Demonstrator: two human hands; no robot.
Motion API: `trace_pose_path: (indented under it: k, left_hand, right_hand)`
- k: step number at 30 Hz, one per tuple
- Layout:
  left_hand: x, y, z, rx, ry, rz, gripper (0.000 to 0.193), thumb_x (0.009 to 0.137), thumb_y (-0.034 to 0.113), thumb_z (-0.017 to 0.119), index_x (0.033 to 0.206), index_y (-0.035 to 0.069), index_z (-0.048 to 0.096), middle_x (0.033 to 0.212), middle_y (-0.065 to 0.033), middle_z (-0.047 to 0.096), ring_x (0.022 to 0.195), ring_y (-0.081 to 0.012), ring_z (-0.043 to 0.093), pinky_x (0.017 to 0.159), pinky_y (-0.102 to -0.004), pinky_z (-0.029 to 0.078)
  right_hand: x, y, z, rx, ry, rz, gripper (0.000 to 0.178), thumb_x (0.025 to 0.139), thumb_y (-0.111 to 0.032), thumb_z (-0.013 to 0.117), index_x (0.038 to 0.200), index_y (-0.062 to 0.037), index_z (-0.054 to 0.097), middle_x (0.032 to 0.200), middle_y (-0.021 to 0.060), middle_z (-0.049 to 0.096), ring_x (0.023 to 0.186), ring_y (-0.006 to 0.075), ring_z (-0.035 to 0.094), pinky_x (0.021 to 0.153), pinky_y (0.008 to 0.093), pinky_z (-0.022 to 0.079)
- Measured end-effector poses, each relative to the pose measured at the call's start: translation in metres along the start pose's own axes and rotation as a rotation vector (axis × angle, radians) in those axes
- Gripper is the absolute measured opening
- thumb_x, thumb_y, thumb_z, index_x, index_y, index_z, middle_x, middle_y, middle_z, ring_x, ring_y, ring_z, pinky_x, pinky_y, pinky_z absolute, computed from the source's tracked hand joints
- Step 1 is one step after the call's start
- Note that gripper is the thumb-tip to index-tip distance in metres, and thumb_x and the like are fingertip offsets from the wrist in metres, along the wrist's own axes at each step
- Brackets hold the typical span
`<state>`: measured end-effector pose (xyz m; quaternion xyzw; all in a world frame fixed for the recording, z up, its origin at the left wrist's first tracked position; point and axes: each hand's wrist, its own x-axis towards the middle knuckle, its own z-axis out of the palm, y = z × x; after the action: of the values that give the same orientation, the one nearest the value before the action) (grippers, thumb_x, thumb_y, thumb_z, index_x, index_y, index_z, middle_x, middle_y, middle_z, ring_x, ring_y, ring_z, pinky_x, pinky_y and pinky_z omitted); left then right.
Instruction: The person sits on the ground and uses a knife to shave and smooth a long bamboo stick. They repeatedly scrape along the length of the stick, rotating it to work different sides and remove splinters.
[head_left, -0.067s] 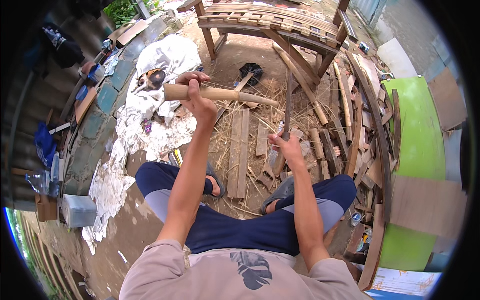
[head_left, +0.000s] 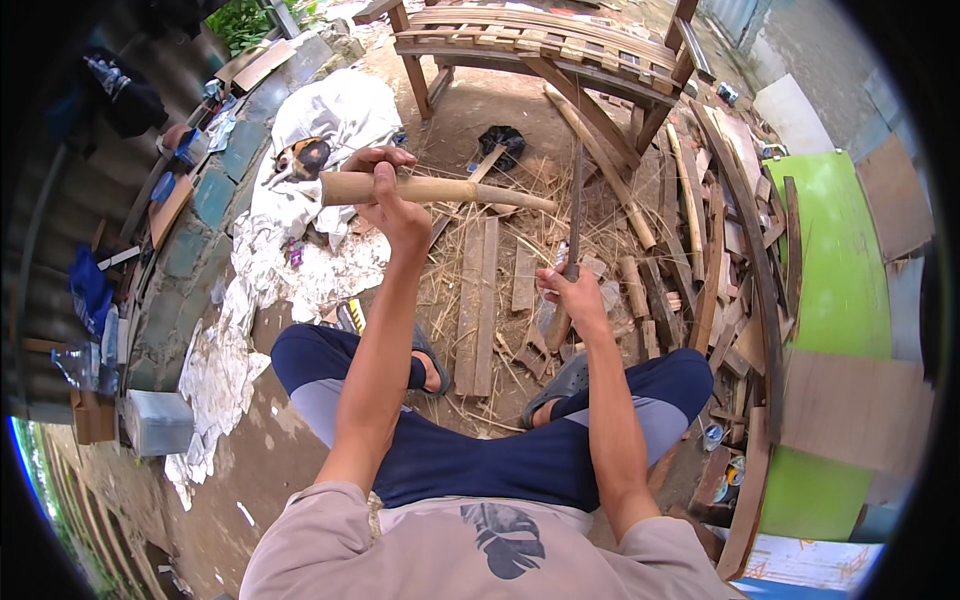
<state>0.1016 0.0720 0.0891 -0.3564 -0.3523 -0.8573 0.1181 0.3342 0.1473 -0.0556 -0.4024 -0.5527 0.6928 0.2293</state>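
My left hand [head_left: 398,214] is closed round a pale, tapered bamboo piece [head_left: 455,190], thumb on top. The bamboo lies level in front of me, its thick end to the left and its narrow end toward the right. In my right hand [head_left: 580,297] is the handle of a machete [head_left: 576,212]. Its dark, narrow blade points away from me, and the bamboo's thin tip comes close to it; I cannot tell whether they touch. Thin shavings and strips litter the ground beneath, around flat wooden boards [head_left: 487,305].
A slatted wooden bench [head_left: 555,62] stands ahead. To the right lie piled wood strips [head_left: 712,240] beside a green panel [head_left: 835,260]. On the left, a cat [head_left: 303,160] rests on white cloth [head_left: 350,105]. A saw-like wooden handle [head_left: 533,353] lies near my right foot.
My left hand and the bamboo have shifted very slightly to the left. My right hand and the machete look nearly still.
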Motion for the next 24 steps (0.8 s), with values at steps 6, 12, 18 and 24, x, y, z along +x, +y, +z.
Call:
trace_pose_path:
  k: [6, 12, 18, 24]
  left_hand:
    - [-0.007, 0.038, -0.007, -0.097, -0.036, -0.036, 0.028, 0.094, 0.037, 0.047, 0.089, 0.011, 0.039, 0.072, -0.0045, 0.042, 0.061, -0.0148, 0.041, 0.055, -0.0292, 0.037]
    - [-0.018, 0.046, -0.009, -0.410, -0.112, -0.148, 0.047, 0.089, 0.052, 0.050, 0.078, 0.009, 0.035, 0.066, -0.0033, 0.033, 0.056, -0.0121, 0.030, 0.051, -0.0259, 0.027]
    - [-0.035, 0.056, -0.020, -0.402, -0.226, -0.195, 0.049, 0.086, 0.050, 0.055, 0.070, 0.010, 0.033, 0.058, -0.0014, 0.031, 0.051, -0.0116, 0.024, 0.050, -0.0286, 0.023]
    - [-0.047, 0.064, -0.037, -0.396, -0.351, -0.283, 0.044, 0.085, 0.037, 0.055, 0.060, 0.012, 0.031, 0.052, 0.0003, 0.029, 0.046, -0.0123, 0.024, 0.047, -0.0312, 0.020]
  right_hand:
    - [-0.011, -0.007, 0.010, 0.052, -0.013, 0.075, 0.023, 0.089, -0.021, 0.069, 0.092, -0.0025, 0.054, 0.084, 0.0072, 0.067, 0.072, 0.0141, 0.066, 0.064, 0.0293, 0.054]
    - [-0.027, -0.002, 0.042, -0.335, -0.052, -0.146, 0.030, 0.088, -0.028, 0.070, 0.092, -0.0012, 0.056, 0.075, 0.0113, 0.064, 0.061, 0.0200, 0.063, 0.055, 0.0345, 0.048]
    - [-0.066, -0.031, 0.072, -0.554, -0.083, -0.368, 0.032, 0.087, -0.035, 0.070, 0.086, -0.0035, 0.061, 0.056, 0.0155, 0.056, 0.057, 0.0355, 0.060, 0.053, 0.0411, 0.043]
    - [-0.031, 0.006, 0.050, -0.656, 0.037, -0.146, 0.032, 0.085, -0.033, 0.065, 0.080, -0.0017, 0.065, 0.065, 0.0213, 0.061, 0.065, 0.0403, 0.063, 0.060, 0.0454, 0.048]
